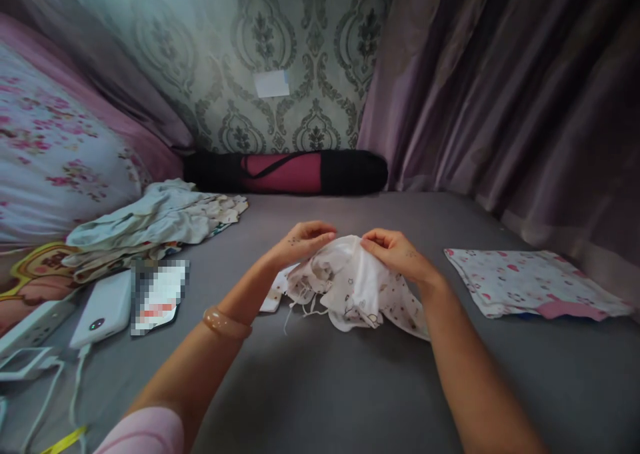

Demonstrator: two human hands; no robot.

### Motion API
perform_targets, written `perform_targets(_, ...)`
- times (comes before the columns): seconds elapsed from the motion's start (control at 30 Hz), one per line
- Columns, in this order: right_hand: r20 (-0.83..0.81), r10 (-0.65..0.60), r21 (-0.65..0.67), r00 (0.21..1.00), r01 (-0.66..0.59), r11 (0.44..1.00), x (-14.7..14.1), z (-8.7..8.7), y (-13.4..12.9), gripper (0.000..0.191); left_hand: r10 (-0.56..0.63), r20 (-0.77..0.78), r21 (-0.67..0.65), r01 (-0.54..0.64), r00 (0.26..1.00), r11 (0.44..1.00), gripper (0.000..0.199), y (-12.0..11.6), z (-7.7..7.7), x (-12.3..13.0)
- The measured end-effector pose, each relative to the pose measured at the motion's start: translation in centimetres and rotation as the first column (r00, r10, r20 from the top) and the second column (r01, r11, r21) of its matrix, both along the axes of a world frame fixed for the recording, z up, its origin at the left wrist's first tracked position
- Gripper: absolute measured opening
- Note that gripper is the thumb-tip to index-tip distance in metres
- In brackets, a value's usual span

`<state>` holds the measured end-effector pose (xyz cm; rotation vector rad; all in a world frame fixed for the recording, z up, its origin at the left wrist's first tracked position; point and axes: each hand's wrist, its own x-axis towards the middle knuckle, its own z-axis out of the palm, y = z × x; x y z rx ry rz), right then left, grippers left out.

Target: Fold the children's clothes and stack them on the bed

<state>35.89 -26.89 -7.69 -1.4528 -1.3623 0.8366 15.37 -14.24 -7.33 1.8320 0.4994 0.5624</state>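
A white printed cloth garment [353, 284] with thin ties hangs bunched between my two hands, its lower edge over the grey sheet. My right hand [393, 247] pinches its top edge between thumb and fingers. On the other side, my left hand [307, 241] has its thumb and fingers curled round the garment's upper left edge, fingers near together. A small folded white piece [273, 297] lies on the sheet, partly behind the garment. A bangle is on my left wrist.
Folded printed cloths [530, 284] lie at right. Crumpled clothes [165, 217], a power bank [103, 307], a blurred phone-like item [160, 297], a power strip [37, 324] and cables are at left. A black and pink roll bag [285, 173] rests by the wall.
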Motion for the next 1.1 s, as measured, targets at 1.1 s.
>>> perform_targets(1.1, 0.421, -0.343, 0.446, 0.840, 0.138, 0.884, -2.8, 11.7, -8.3, 0.040, 0.155, 0.224, 0.277, -0.215, 0.962, 0.936, 0.029, -4.7, 11.8, -10.9)
